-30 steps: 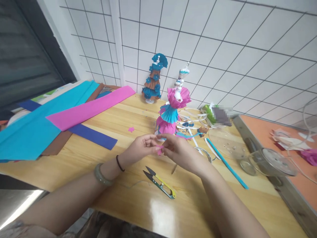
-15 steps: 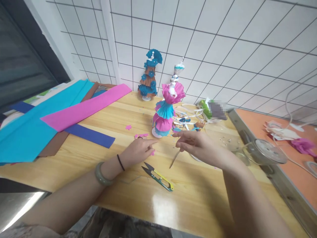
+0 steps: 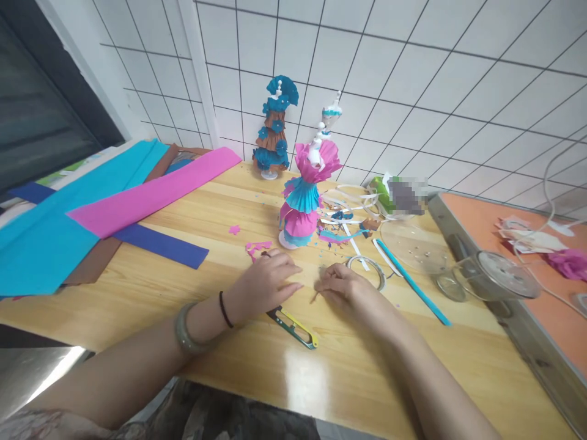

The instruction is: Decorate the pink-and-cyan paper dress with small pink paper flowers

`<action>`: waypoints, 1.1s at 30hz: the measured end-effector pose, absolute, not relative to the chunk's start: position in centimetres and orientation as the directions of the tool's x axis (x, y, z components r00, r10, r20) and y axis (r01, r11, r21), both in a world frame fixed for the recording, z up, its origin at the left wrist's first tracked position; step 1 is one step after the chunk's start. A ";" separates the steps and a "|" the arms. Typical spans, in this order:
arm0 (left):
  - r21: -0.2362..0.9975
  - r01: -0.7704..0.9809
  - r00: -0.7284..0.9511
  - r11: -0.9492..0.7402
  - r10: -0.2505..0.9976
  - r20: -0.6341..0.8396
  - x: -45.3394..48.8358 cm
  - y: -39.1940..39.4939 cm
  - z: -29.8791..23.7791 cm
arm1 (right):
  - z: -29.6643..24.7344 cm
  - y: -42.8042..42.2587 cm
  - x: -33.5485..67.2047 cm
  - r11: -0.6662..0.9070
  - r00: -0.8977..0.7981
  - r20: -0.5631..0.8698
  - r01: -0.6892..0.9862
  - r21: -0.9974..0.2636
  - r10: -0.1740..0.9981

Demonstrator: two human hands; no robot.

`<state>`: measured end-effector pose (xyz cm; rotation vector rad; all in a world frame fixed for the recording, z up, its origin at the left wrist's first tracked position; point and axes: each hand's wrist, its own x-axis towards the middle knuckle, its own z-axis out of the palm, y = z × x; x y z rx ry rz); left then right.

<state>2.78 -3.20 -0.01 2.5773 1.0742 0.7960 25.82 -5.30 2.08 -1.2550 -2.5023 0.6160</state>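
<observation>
My left hand point(image 3: 266, 281) hovers just above the table with fingers apart and nothing in them. Partly covered by it lie yellow-and-green thread snips point(image 3: 302, 336). My right hand point(image 3: 346, 290) is closed in a pinch on a thin brown stick point(image 3: 314, 297), whose tip points down toward the tabletop. Beyond both hands stands a white doll figure in a tiered pink and light-blue crepe-paper skirt point(image 3: 302, 198). Pink paper scraps point(image 3: 258, 247) lie left of its base, and a pink paper flower point(image 3: 234, 230) is farther left.
Folded blue, pink and brown crepe-paper sheets point(image 3: 156, 192) cover the left. A second figure in teal and brown point(image 3: 275, 131) stands by the tiled wall. At right are a tape roll point(image 3: 381, 278), a blue strip point(image 3: 415, 283), a clear container point(image 3: 502, 278) and an orange surface point(image 3: 472, 226).
My right hand has come down and nearer, still pinching the stick, uncovering the tape roll and blue strip. My left hand has shifted slightly and now overlaps the snips' blades.
</observation>
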 end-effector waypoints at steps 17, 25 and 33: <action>0.543 0.542 0.608 -0.642 0.745 0.273 5.5 -4.5 -0.8 | 1.4 -5.7 25.6 0.542 -0.531 0.182 0.671 -0.506 0.828; 0.657 0.487 0.568 -0.576 0.780 0.262 5.5 -4.7 -0.9 | 0.8 -5.4 25.7 0.574 -0.554 0.197 0.671 -0.469 0.809; 0.771 0.436 0.540 -0.465 0.820 0.189 5.9 -4.6 -1.2 | 0.0 -5.3 25.5 0.585 -0.572 0.196 0.648 -0.487 0.797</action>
